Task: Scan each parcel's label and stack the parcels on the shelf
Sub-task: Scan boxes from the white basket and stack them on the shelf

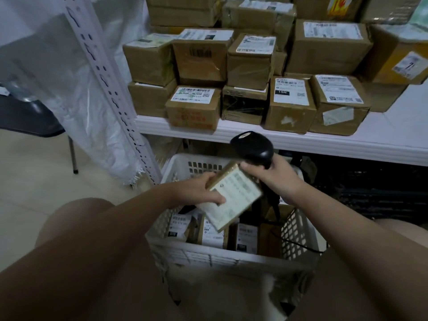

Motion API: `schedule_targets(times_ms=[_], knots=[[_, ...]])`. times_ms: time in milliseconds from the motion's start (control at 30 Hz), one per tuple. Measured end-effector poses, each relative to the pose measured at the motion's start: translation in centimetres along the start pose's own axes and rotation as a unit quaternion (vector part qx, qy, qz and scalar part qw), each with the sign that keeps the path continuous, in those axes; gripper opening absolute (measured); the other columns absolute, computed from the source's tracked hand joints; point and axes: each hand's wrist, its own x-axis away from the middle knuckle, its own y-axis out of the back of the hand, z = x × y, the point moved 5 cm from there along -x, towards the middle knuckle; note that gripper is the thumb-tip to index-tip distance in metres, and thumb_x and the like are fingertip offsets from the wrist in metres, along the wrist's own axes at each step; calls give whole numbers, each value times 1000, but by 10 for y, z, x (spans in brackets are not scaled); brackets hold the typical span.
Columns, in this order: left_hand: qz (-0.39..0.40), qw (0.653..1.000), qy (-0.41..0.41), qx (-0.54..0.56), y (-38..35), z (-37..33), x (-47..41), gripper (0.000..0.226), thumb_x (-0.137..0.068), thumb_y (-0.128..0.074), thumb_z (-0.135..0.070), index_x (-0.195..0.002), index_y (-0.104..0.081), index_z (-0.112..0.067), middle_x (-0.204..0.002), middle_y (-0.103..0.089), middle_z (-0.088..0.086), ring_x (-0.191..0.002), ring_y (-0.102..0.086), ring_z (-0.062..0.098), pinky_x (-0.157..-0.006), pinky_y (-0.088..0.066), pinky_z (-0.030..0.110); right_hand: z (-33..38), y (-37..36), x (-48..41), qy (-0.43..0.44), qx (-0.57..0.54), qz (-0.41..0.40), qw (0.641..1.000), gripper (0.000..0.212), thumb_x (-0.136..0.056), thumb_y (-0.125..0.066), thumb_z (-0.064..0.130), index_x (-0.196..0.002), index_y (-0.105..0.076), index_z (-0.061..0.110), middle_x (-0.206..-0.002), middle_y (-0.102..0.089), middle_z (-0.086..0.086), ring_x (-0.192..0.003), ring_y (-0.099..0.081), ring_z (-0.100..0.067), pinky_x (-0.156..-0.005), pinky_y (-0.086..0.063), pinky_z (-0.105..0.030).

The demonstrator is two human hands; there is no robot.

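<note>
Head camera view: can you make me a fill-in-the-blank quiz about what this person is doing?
The left hand holds a parcel with its ____ facing up.
The right hand grips a black ____.
Beneath the hands, more parcels lie in a white ____.
Missing words: label; scanner; basket.

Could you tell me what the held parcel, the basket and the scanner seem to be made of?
Parcel: brown cardboard with a matt white paper label. Basket: white moulded plastic, judging by its slotted walls. Scanner: black plastic, probably, with a slight sheen.
</note>
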Motion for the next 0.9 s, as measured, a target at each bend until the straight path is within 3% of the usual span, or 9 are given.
schedule_targets(times_ms=[100, 167, 233, 300, 400, 567, 733, 900], knots=[[-98, 987, 11, 128, 7, 12, -7, 22, -94, -57, -22, -115, -52, -21, -109, -64, -1, -89, -63, 11, -66, -50, 19, -6, 14, 2, -36, -45, -114, 992, 24, -86, -72, 29, -107, -64, 23, -101, -68, 4, -97, -62, -10, -85, -49, -25], [-123, 978, 26, 167, 7, 24, -11, 27, -95, -53, -28, -120, -57, -18, -113, -67, 3, -93, -67, 14, -70, -53, 24, -8, 15, 6, -66, -30, -114, 991, 26, -86, -71, 35, -108, -63, 25, -101, -66, 6, -99, -60, -11, -88, -45, -29], [-125, 973, 55, 185, 5, 38, -15, 36, -95, -52, -32, -128, -54, -17, -117, -67, 4, -96, -68, 16, -73, -55, 26, -7, 13, 10, -87, -11, -103, 991, 21, -86, -70, 36, -99, -64, 21, -91, -66, 3, -88, -62, -14, -77, -47, -28], [-127, 968, 80, 200, 3, 48, -15, 38, -93, -58, -30, -128, -55, -16, -118, -67, 4, -94, -68, 15, -66, -54, 22, -6, 6, 15, -97, -3, -78, 992, 24, -88, -69, 31, -88, -63, 7, -71, -63, -9, -67, -61, -24, -62, -48, -31], [-137, 955, 80, 250, 6, 55, -13, 36, -87, -68, -22, -120, -60, -13, -114, -69, 8, -90, -69, 16, -63, -54, 23, -6, -2, 21, -90, 15, -34, 995, 24, -89, -67, 25, -84, -62, 2, -64, -59, -17, -58, -57, -30, -52, -48, -33], [-179, 930, 51, 318, 16, 53, -9, 31, -90, -64, -12, -120, -57, -11, -106, -67, 4, -88, -66, 15, -65, -54, 25, -5, -7, 25, -75, 11, -4, 997, 18, -90, -66, 24, -93, -64, 6, -64, -60, -18, -54, -57, -27, -49, -49, -31], [-249, 917, 49, 307, 25, 56, -8, 32, -87, -69, -15, -118, -60, -11, -101, -68, 2, -80, -65, 10, -51, -52, 18, -4, -8, 25, -61, 0, 10, 998, 15, -90, -66, 23, -87, -63, 8, -61, -59, -17, -53, -57, -27, -49, -49, -32], [-267, 918, 55, 289, 28, 61, -11, 41, -85, -72, -18, -123, -60, -9, -115, -67, 9, -81, -66, 11, -52, -51, 18, -7, -7, 23, -54, 0, 6, 999, 17, -90, -66, 23, -81, -62, 10, -59, -59, -16, -52, -56, -27, -50, -49, -33]])
